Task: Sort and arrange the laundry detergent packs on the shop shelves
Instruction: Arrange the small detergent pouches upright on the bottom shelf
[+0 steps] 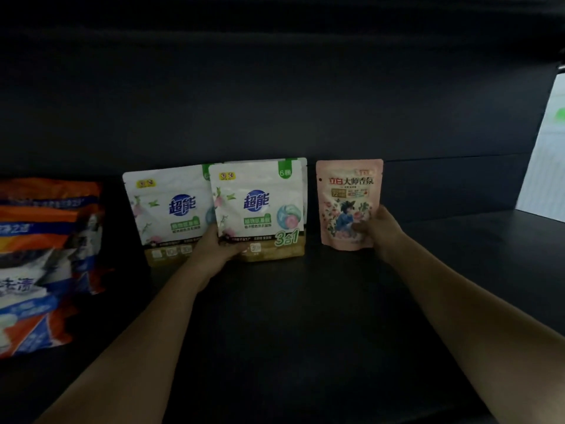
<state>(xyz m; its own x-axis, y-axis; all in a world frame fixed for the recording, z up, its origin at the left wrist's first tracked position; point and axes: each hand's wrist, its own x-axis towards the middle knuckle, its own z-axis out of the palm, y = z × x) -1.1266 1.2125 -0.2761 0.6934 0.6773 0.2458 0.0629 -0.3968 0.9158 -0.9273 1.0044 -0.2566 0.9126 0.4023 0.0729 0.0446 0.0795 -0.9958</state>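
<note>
Left hand [221, 244] grips white 超能 "3合1" pouch [260, 206]; right hand [377, 229] grips pink 立白 大师香氛 pouch [348, 197]; contents probably pods, unseen.

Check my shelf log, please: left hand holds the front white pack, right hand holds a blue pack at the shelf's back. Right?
Not quite. In the head view the right hand holds a pink pack, not a blue one. The left hand does hold the front white pack, at the shelf's back.
</note>
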